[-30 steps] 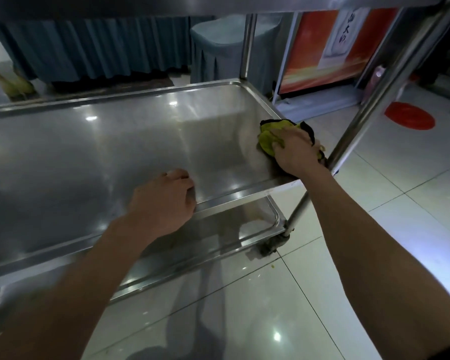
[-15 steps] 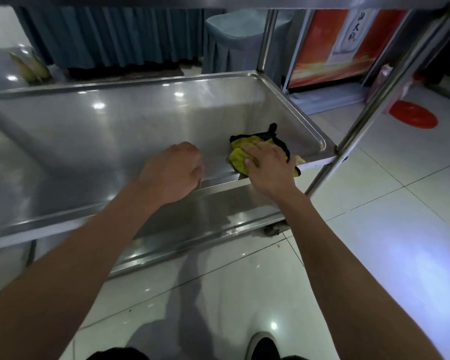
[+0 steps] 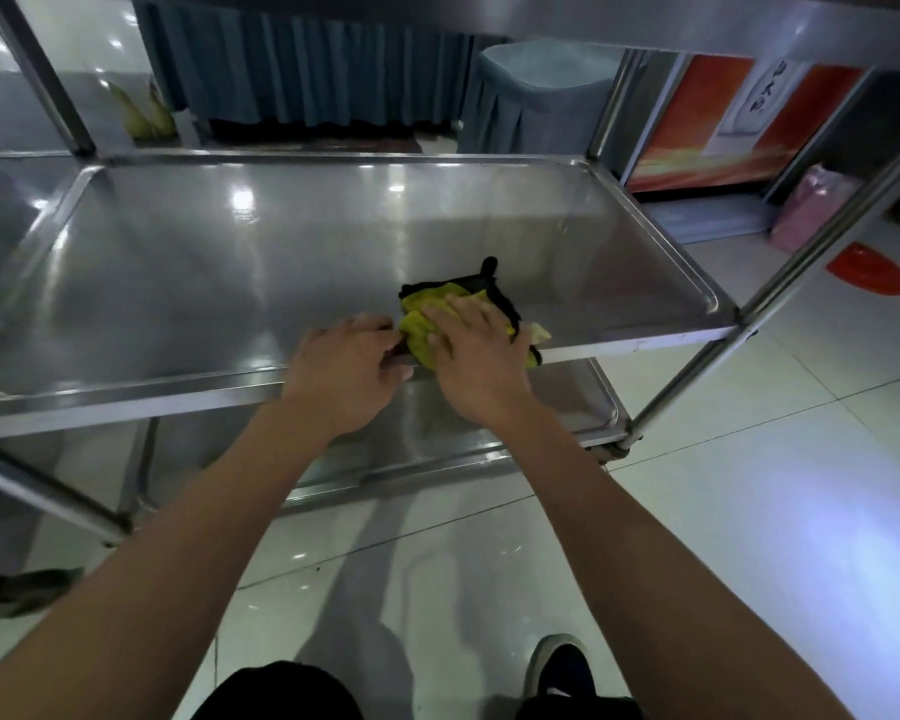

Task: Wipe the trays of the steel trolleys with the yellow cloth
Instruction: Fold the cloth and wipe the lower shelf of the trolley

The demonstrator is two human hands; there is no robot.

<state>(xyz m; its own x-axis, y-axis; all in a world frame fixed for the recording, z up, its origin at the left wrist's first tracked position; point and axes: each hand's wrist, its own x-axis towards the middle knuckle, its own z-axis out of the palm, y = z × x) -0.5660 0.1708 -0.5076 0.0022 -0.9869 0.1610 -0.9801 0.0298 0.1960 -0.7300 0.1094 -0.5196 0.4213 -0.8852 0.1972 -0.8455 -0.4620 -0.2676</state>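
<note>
The steel trolley's middle tray (image 3: 281,262) fills the centre of the head view, shiny and bare. A crumpled yellow cloth with a black edge (image 3: 422,324) lies on it near the front rim. My right hand (image 3: 481,350) presses flat on the cloth with fingers spread. My left hand (image 3: 346,368) grips the tray's front rim just left of the cloth, fingers curled over the edge and thumb below. A lower tray (image 3: 557,407) shows beneath, partly hidden by my arms.
The trolley's upright posts (image 3: 822,241) stand at the right and back corners, with the top shelf overhead. A second steel trolley (image 3: 1,200) adjoins on the left. Beyond stand blue drapes (image 3: 307,65), an orange sign, a pink bag (image 3: 806,210) and glossy white floor tiles.
My right hand has slid the cloth leftward along the tray's front, from the right corner to beside my left hand. My left hand still holds the rim. The camera has pulled back.
</note>
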